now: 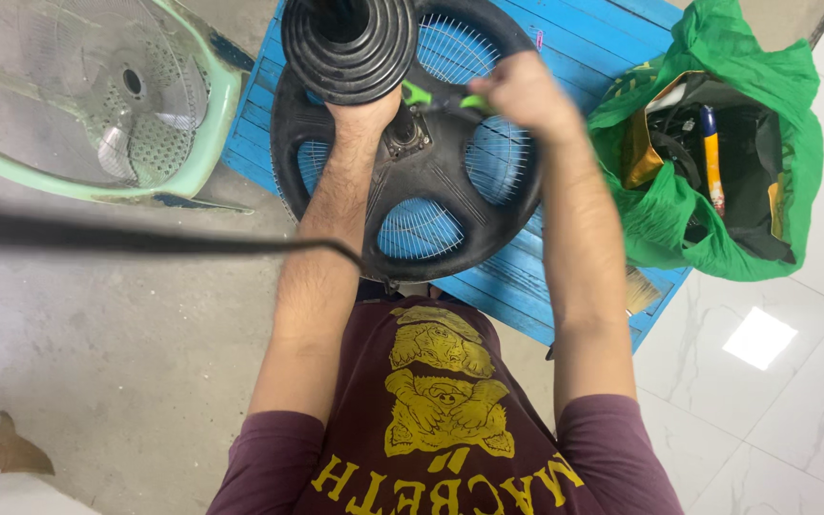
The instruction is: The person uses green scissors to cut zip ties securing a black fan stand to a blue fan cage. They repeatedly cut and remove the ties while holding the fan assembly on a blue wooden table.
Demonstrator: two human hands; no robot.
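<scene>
Left hand: your left hand (366, 113) is clenched around the black ribbed motor housing (348, 46); keep it steady.
Right hand: your right hand (524, 91) grasps the green-handled screwdriver (442, 97); hold it square.
Fan guard: the round black plastic-and-wire rear fan guard (412, 157) lies mid-tabletop on the blue slatted wooden tabletop (584, 43), nearer its left edge.

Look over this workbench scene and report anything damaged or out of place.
The black fan guard lies flat on the blue table, detached, under both hands. A green fan housing lies tipped on the floor, its paint chipped along the lower edge. The green bag gapes open, tools showing.
</scene>
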